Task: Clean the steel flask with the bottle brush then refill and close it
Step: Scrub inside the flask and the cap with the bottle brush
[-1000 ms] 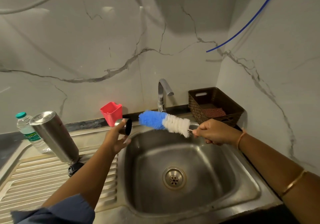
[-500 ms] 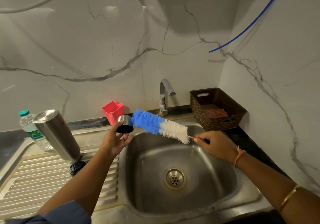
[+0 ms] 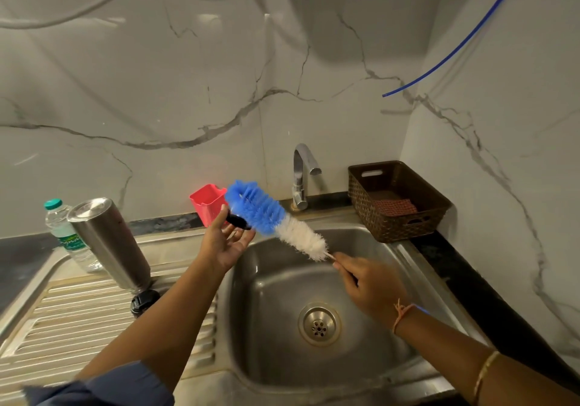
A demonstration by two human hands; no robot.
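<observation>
While my left hand (image 3: pixel 224 245) is raised palm-up at the sink's left edge, its thumb and fingers (image 3: pixel 241 238) pinch a small dark cap (image 3: pixel 239 221). My right hand (image 3: pixel 370 283) has its fingers curled tight round the thin handle of the bottle brush (image 3: pixel 273 217), which slants up to the left over the sink (image 3: pixel 266 311). Its blue bristle end lies against the cap, and the white bristles are nearer my right hand. Well to the left, the steel flask (image 3: pixel 108 245) stands upside down and leaning on the ribbed drainboard (image 3: pixel 62 311). A black lid (image 3: pixel 144 300) is at its lower end and a plastic water bottle (image 3: pixel 61 233) just behind it. A red cup (image 3: pixel 207 201) sits by the wall behind the brush.
</observation>
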